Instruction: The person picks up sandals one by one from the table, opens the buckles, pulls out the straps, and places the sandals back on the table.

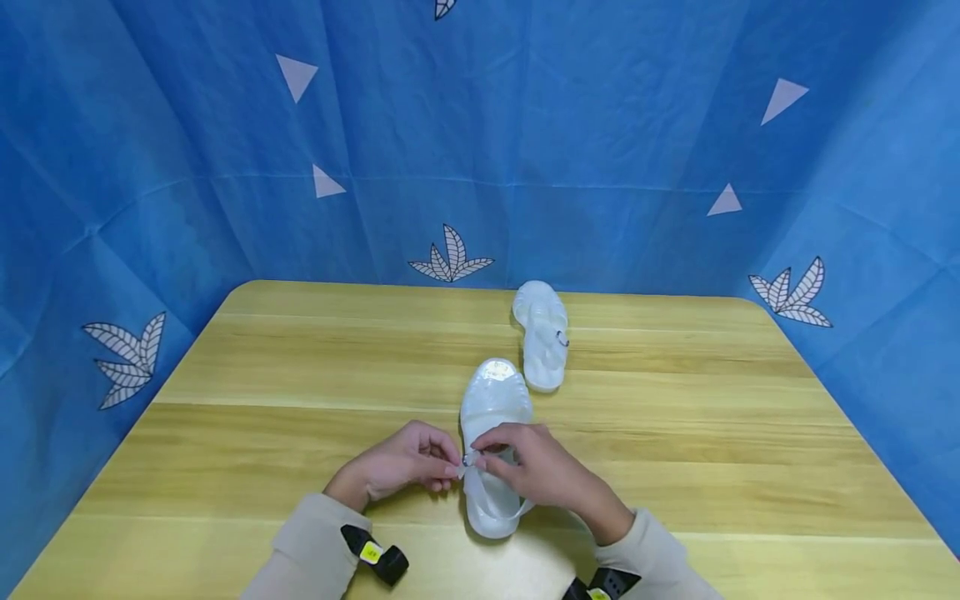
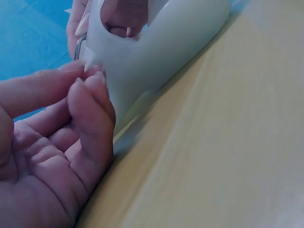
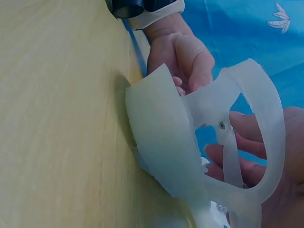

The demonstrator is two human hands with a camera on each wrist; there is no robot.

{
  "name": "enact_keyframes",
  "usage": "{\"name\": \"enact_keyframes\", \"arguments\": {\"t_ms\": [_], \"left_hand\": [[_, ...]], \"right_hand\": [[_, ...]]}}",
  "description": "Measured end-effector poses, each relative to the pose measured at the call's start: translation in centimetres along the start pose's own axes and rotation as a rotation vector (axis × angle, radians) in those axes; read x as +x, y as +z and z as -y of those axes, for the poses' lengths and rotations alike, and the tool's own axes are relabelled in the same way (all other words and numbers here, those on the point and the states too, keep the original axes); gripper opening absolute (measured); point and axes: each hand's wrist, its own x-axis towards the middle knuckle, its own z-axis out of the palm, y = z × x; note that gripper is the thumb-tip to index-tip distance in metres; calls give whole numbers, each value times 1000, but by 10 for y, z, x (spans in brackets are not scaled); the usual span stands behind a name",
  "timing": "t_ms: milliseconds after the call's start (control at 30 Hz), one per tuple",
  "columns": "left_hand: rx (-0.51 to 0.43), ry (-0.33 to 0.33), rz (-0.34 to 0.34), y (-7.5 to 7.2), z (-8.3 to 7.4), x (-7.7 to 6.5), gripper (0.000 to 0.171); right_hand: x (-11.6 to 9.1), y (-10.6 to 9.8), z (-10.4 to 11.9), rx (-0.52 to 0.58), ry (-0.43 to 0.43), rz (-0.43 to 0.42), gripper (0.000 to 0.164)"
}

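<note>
A translucent white jelly sandal (image 1: pixel 495 404) lies on the table before me, toe pointing away. At its left side is a small metal buckle (image 1: pixel 468 460), also visible in the left wrist view as a metal loop (image 2: pixel 80 46). My left hand (image 1: pixel 408 461) pinches the strap's tip beside the buckle between thumb and index finger. From the right, my right hand (image 1: pixel 538 467) reaches across the sandal and pinches the strap close to the buckle. The ankle strap (image 3: pixel 273 137) arches over the heel in the right wrist view, partly covering the right-hand fingers.
A matching sandal (image 1: pixel 536 304) lies farther back, slightly right, with its own buckle (image 1: pixel 562 338) on the right side. The wooden table (image 1: pixel 300 358) meets a blue patterned curtain (image 1: pixel 525 125) at the back and sides. Each wrist wears a black band, like the left strap (image 1: pixel 390 565).
</note>
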Motion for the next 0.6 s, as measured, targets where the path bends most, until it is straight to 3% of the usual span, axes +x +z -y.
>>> {"name": "enact_keyframes", "arguments": {"t_ms": [100,300,600], "left_hand": [[-53,21,9,0,3,1,2],[-119,60,30,1,6,1,8],[-130,82,29,0,7,2,10]], "right_hand": [[0,0,-1,60,14,24,18],[1,1,-3,130,37,44,16],[1,4,-3,144,44,44,15]]}}
